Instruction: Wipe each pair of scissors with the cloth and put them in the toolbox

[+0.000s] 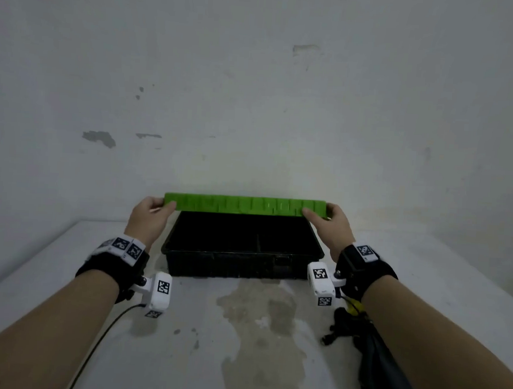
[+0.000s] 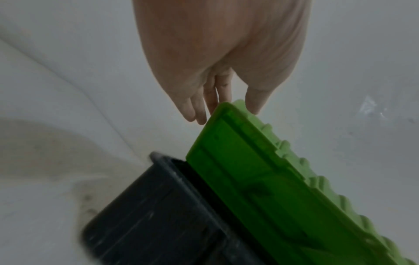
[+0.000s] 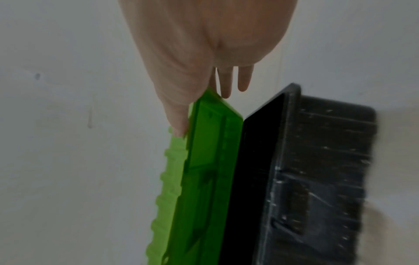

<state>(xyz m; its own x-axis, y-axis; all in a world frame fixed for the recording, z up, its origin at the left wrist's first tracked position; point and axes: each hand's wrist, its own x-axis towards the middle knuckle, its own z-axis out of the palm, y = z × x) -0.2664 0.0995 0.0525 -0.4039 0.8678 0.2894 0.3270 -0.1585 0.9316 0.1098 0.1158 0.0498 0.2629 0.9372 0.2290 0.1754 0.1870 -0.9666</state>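
A black toolbox [image 1: 242,255] stands at the back of the table, its green lid [image 1: 242,205] raised upright against the wall. My left hand [image 1: 163,204] pinches the lid's left end, thumb in front and fingers behind. At the lid's right end my right hand [image 1: 320,214] pinches it the same way. The wrist views show each hand [image 2: 217,100] [image 3: 199,102] on a lid corner [image 2: 260,179] [image 3: 204,170] above the black box [image 2: 158,215] [image 3: 317,179]. The box's inside is dark, with a divider. Black-handled scissors [image 1: 339,322] and a dark cloth [image 1: 382,370] lie on the table under my right forearm.
The white table [image 1: 239,358] has brown stains in front of the toolbox. A black cable [image 1: 102,332] runs from the left wrist camera toward the near edge. A scuffed white wall [image 1: 254,104] rises directly behind the box.
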